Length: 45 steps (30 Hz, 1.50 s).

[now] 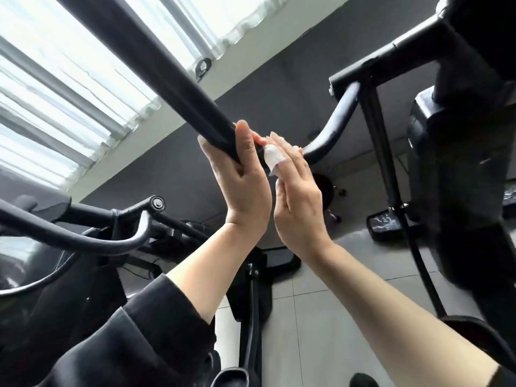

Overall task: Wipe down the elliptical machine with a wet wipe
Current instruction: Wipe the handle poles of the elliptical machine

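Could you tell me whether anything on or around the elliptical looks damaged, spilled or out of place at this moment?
Nothing stands out. The left hand grips the black handlebar while the right hand presses the white wet wipe against it. The bar looks intact, and the tiled floor shows no spill.

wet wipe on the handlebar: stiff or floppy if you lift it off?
Likely floppy: the wet wipe drapes in soft folds over the right hand's fingers. Probably light, thin sheet. May cling damply to the black handlebar that the left hand grips.
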Available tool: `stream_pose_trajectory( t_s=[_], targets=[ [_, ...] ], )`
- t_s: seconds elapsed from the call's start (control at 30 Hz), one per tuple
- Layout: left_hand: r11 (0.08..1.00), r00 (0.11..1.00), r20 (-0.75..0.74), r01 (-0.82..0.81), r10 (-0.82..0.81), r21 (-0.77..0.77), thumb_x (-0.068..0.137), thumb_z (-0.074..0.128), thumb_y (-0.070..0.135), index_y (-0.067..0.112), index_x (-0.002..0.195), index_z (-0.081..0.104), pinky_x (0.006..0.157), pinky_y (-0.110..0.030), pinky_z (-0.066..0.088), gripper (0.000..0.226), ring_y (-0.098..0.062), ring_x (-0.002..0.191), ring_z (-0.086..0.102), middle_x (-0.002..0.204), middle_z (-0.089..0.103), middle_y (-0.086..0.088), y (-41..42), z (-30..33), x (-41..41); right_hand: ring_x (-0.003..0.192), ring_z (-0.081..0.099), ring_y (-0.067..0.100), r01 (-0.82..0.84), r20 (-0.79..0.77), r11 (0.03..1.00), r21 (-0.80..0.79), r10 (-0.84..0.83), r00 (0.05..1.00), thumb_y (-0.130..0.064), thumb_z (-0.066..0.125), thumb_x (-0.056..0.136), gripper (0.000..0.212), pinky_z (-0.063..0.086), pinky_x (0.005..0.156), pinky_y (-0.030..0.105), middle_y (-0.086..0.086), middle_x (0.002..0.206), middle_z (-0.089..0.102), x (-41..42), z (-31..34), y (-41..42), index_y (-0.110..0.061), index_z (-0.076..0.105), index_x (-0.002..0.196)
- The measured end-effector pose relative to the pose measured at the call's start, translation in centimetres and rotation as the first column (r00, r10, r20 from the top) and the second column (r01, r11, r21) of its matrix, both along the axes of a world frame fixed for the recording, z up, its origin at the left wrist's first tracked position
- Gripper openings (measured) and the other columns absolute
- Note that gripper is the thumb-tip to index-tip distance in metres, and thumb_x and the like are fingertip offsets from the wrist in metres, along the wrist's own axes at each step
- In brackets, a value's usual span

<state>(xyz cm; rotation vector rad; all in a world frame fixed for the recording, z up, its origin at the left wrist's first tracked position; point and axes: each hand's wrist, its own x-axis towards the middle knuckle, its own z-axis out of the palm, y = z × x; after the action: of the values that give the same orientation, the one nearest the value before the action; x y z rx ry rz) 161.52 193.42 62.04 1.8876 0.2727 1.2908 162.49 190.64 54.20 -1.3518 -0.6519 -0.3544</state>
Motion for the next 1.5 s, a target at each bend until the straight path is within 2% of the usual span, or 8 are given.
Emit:
stream_pose_trajectory(
  t_s=[0.2,0.4,0.6,0.7,0.83,1.0,1.27,1.5],
  targets=[
    [1.000,1.000,0.007,0.007,-0.008,0.018,0.099,0.042,0.019,0.023,0.098,0.038,0.080,-0.023,0.048,0.006,-0.012,0.072,0.060,0.073,0.055,-0.004,0.1,-0.1,0.1,0.142,0.036,0.025,0.057,0.052,0.938,-0.342,-0.042,0.998,0.012,0.026,0.074,0.067,0.017,0.121,0.044,0.010,0.145,0.048,8.9,-5.2,-1.4,-0.008,0.055,0.131],
    [0.999,0.999,0.043,-0.026,0.024,0.035,0.099,0.043,0.020,0.025,0.100,0.037,0.078,-0.029,0.051,0.008,-0.016,0.070,0.060,0.070,0.055,-0.001,0.0,-0.2,0.5,0.144,0.028,0.024,-0.018,0.023,0.990,-0.139,0.021,1.000,0.021,0.031,0.071,0.075,0.015,0.122,0.042,0.013,0.150,0.039,2.8,-4.0,-0.6,-0.011,0.040,0.138],
    [0.998,0.998,0.065,-0.030,0.027,0.059,0.097,0.045,0.026,0.023,0.103,0.037,0.080,-0.035,0.052,0.011,-0.016,0.068,0.058,0.068,0.054,0.000,0.2,-0.6,0.5,0.148,0.019,0.026,0.084,0.113,0.849,-0.521,-0.029,0.993,0.027,0.037,0.062,0.091,0.005,0.123,0.039,0.011,0.158,0.026,13.7,-6.4,-2.4,-0.008,0.037,0.146],
    [0.996,0.996,0.078,-0.040,0.034,0.080,0.095,0.044,0.029,0.020,0.103,0.037,0.083,-0.044,0.052,0.014,-0.016,0.067,0.058,0.066,0.055,0.004,0.4,-0.7,0.6,0.150,0.007,0.026,0.038,0.021,0.851,-0.523,-0.032,0.999,0.026,0.036,0.064,0.089,0.003,0.122,0.033,0.007,0.162,0.016,14.1,-5.0,-1.8,-0.010,0.037,0.146],
    [0.992,0.995,0.093,-0.035,0.024,0.117,0.098,0.042,0.026,0.018,0.103,0.035,0.082,-0.043,0.052,0.012,-0.016,0.067,0.057,0.068,0.053,-0.004,1.0,-0.9,0.8,0.147,0.019,0.032,0.058,0.167,0.883,-0.466,0.024,0.986,0.027,0.034,0.059,0.085,0.017,0.121,0.045,0.014,0.156,0.030,13.2,-6.5,-1.1,-0.003,0.046,0.138],
    [0.990,0.997,0.077,-0.018,0.008,0.137,0.098,0.042,0.026,0.005,0.111,0.032,0.081,-0.040,0.052,0.026,-0.014,0.067,0.056,0.071,0.052,-0.005,1.2,-1.0,0.7,0.151,0.003,0.025,0.043,0.085,0.788,-0.614,0.013,0.996,0.019,0.042,0.079,0.076,-0.003,0.118,0.019,0.010,0.163,0.009,21.0,-5.5,-1.7,-0.006,0.028,0.150],
    [0.993,0.997,0.072,-0.010,0.001,0.120,0.097,0.042,0.026,0.003,0.113,0.029,0.081,-0.039,0.052,0.031,-0.009,0.067,0.059,0.067,0.056,0.011,1.6,-1.3,0.7,0.147,-0.012,0.041,-0.146,-0.221,0.958,-0.248,0.091,0.971,0.022,0.046,0.076,0.085,-0.014,0.109,0.007,0.031,0.156,-0.013,15.2,-5.9,-0.4,0.011,0.003,0.149],
    [0.992,0.998,0.063,-0.009,0.001,0.126,0.097,0.042,0.026,0.016,0.104,0.034,0.079,-0.033,0.051,0.015,-0.012,0.067,0.058,0.069,0.053,-0.003,1.2,-1.0,0.6,0.148,-0.017,0.029,-0.227,-0.386,0.943,-0.243,0.120,0.915,0.028,0.032,0.069,0.092,-0.010,0.107,0.002,0.023,0.158,-0.019,17.3,-4.4,-1.0,0.005,0.000,0.151]
  ],
)
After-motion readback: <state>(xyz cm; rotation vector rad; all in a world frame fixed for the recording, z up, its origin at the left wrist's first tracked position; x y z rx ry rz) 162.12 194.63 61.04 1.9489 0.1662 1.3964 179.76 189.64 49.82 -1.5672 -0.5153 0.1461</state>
